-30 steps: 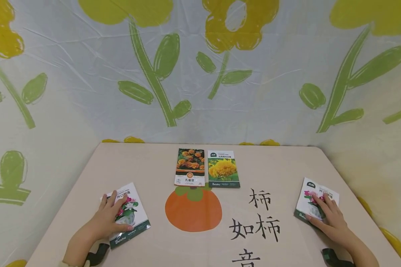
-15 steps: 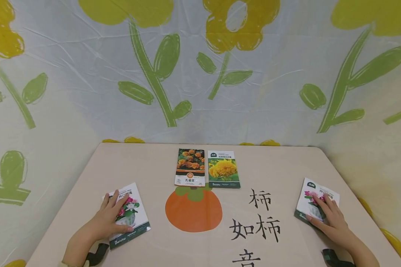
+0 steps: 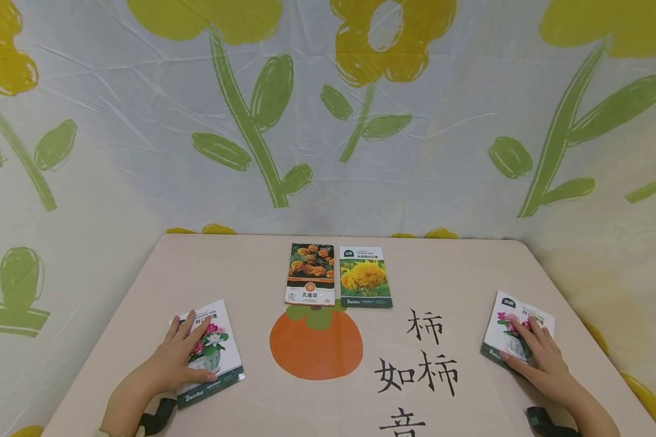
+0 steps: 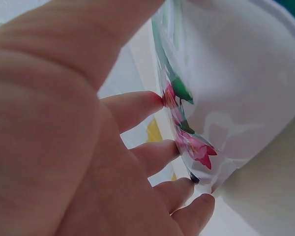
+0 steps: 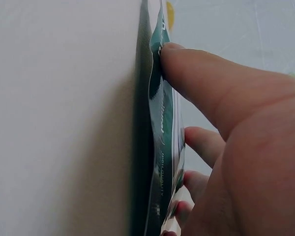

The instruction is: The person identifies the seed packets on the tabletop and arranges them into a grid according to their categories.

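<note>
Fingers outspread, the left hand (image 3: 174,362) and right hand (image 3: 545,362) rested on the left packet (image 3: 218,345) and right packet (image 3: 504,331) on the desk (image 3: 284,409), seemingly steadying them, any slide calling for even pressure.

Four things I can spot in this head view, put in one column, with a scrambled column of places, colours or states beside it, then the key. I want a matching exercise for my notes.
Column 1
1. Left pink packet
2. Yellow-flower packet
3. Right pink packet
4. Fruit print

Column 2
A. Round, orange with green leaves
B. Top angled right, touched by the right grip
C. Just right of the orange-flower packet
D. Top angled left, touched by the left grip

Pairs: 1-D, 2-C, 3-B, 4-A
</note>
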{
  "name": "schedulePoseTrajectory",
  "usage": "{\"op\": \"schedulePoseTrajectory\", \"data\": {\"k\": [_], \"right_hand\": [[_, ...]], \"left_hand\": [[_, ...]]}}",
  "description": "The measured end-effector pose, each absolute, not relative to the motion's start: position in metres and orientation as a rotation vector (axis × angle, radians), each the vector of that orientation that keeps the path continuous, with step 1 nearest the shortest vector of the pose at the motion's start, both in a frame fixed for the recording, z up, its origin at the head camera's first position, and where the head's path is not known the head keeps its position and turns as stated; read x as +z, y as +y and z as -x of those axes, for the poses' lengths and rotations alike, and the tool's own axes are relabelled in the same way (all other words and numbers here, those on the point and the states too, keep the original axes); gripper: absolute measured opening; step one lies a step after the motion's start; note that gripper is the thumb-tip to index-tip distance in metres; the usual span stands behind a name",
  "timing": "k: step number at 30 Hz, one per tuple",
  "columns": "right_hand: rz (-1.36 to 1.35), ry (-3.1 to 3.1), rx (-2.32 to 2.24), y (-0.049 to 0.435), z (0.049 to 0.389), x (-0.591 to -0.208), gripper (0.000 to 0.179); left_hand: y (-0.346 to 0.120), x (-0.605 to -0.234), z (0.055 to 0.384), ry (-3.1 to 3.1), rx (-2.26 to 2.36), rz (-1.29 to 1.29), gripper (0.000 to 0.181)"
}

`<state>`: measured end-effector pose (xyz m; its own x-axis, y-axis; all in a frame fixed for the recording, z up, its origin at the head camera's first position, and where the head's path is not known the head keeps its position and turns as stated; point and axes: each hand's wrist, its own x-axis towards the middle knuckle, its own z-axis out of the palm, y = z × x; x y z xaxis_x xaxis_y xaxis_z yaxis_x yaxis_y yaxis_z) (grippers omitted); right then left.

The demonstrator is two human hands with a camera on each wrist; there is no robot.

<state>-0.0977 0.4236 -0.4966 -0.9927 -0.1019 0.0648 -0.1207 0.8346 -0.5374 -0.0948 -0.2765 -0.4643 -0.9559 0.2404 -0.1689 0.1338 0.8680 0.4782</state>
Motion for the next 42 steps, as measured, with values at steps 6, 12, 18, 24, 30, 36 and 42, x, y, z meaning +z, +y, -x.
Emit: {"op": "schedulePoseTrajectory", "data": {"k": [6,12,18,24,30,36,42], "right_hand": [[-0.182,-2.976,0.877,0.425,0.098,-0.497,0.074],[-0.192,-2.972,0.881,0.424,0.097,-0.496,0.074],[-0.184,-2.977,0.87,0.421,0.097,-0.492,0.075],[-0.172,-2.989,0.878,0.42,0.097,-0.49,0.076],[-0.186,-2.979,0.877,0.42,0.097,-0.492,0.076],[-0.19,-2.968,0.869,0.42,0.097,-0.493,0.076],[-0.205,-2.951,0.877,0.422,0.096,-0.495,0.074]], "left_hand": [[-0.277,-0.466,0.095,2.817,0.693,-0.284,0.115],[-0.277,-0.466,0.096,2.82,0.708,-0.311,0.114],[-0.277,-0.465,0.097,2.806,0.742,-0.332,0.113],[-0.273,-0.462,0.096,2.77,0.761,-0.339,0.113],[-0.27,-0.46,0.096,2.769,0.757,-0.343,0.113],[-0.269,-0.461,0.096,2.758,0.751,-0.322,0.113],[-0.266,-0.458,0.096,2.749,0.753,-0.307,0.112]]}}
